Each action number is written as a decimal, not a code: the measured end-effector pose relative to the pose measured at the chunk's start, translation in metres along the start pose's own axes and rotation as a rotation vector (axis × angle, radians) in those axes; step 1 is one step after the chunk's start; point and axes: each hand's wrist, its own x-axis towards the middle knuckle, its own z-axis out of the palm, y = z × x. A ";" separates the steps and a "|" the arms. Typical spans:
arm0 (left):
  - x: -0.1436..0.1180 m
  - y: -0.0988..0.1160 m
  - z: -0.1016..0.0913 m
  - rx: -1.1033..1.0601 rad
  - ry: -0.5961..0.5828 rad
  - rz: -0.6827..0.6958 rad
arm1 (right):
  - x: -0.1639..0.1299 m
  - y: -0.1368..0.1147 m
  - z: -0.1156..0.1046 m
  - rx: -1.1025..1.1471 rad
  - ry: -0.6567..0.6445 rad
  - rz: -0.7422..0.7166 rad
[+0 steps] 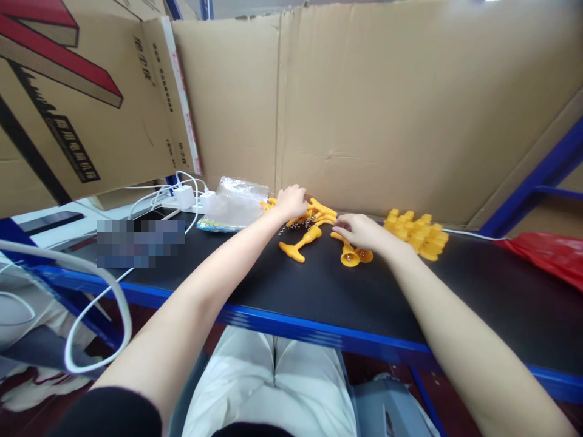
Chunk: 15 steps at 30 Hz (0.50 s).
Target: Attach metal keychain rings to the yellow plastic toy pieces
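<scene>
While both arms reach forward over the black surface [282, 291] with its blue front edge, the scene reads left to right as follows. Far left: a printed cardboard box [68, 97] leans over the bench end, with a thick white cable [98, 291] looping below it. Next, white chargers [184, 196] and their thin leads sit near the back wall, beside a clear plastic bag [234, 203] lying crumpled on the surface. The left hand [291, 201] rests palm down on a loose pile of orange plastic parts [321, 212], fingers curled over them; whether it grips one cannot be told. Small metal springs [291, 227] lie just below that hand. One orange T-shaped part [300, 244] lies alone, nearer the front edge. The right hand [362, 232] lies palm down, fingertips touching the pile; two orange cone-ended parts [350, 255] sit under its wrist. It is not clearly closed on anything. The hands are near each other, not touching. Right of them: a heap of yellow blocky parts [416, 233], then a red plastic bag [546, 255] at the far right. A tall cardboard sheet [387, 109] backs everything.
</scene>
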 end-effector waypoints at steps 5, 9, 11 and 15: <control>-0.042 0.019 -0.024 0.008 -0.350 0.032 | 0.003 -0.010 0.018 0.047 -0.008 -0.127; -0.067 0.027 -0.018 0.155 -0.511 0.118 | 0.005 -0.011 0.030 0.036 0.004 -0.161; -0.070 0.027 -0.012 0.181 -0.514 0.149 | 0.006 -0.010 0.032 0.032 0.023 -0.171; -0.069 0.022 -0.007 0.143 -0.311 0.265 | 0.006 -0.009 0.029 0.005 0.100 -0.211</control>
